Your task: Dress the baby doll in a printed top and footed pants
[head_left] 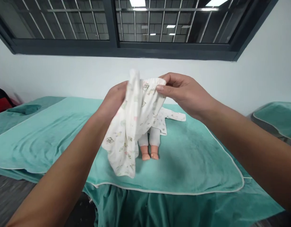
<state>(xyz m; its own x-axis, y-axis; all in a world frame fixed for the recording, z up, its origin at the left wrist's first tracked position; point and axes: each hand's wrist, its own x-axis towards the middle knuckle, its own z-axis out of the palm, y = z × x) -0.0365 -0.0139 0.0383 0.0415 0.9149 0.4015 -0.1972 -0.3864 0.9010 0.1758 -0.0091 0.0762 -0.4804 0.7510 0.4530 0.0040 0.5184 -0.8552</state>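
Up in front of me hangs a white printed piece of baby clothing, by its gathered top edge a pair of baby pants (126, 142). My right hand (181, 90) pinches that top edge between thumb and fingers. At the other side of the cloth is my left hand (114, 97), closed on it, its fingertips hidden behind the folds. Behind the pants a baby doll (155, 137) lies on its back, feet toward me. It wears a matching printed top (174, 115) and plain white leg coverings; its head and one arm are covered from view.
A light green blanket (195, 164) with pale piping lies under the doll, over a darker green cover (159, 205). More green bedding (280, 116) is at the right. A red and black item (2, 102) sits far left. Behind stand a white wall and a barred window (119, 47).
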